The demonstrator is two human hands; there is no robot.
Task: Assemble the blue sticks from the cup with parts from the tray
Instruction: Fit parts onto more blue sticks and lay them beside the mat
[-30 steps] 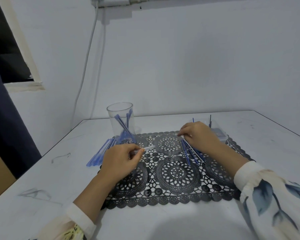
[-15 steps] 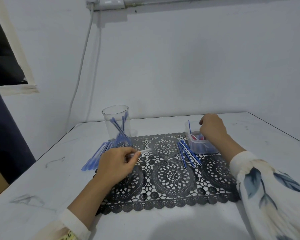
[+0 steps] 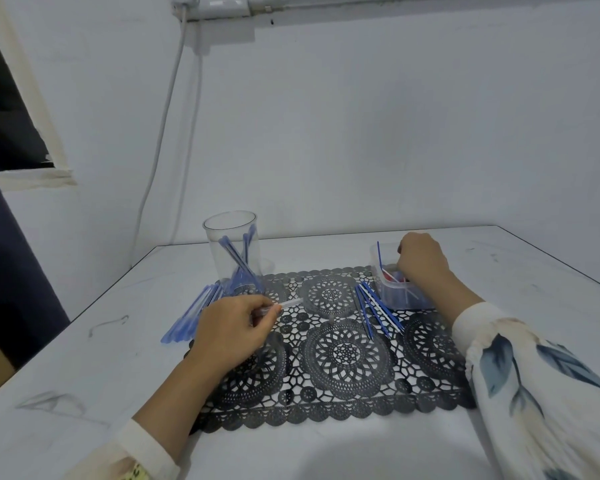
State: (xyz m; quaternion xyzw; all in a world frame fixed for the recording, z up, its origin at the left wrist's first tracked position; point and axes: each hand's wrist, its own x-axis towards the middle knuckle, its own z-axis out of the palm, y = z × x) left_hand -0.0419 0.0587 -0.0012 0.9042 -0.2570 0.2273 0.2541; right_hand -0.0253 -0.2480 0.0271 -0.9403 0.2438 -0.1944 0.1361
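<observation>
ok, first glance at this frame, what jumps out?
The black lace mat dominates the middle. At its back left stands a clear cup of blue sticks; in front, the left hand pinches a clear tube. At back right, the right hand reaches into the tray.

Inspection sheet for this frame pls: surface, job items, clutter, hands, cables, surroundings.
Surface: white table, black lace-pattern mat on it.
Job's things: clear cup upright at the mat's far left corner, blue sticks inside; clear tray far right, small parts inside; thin blue rods loose on the mat beside it; stick pile on the table left of the mat.
Clutter: one pale bit mid-mat, too small to identify.
Hands: left hand pinches a clear tube; right hand reaches into the tray, grasp hidden.
Cables: white cable runs down the wall from a box.
Surroundings: white wall, dark window at left.
</observation>
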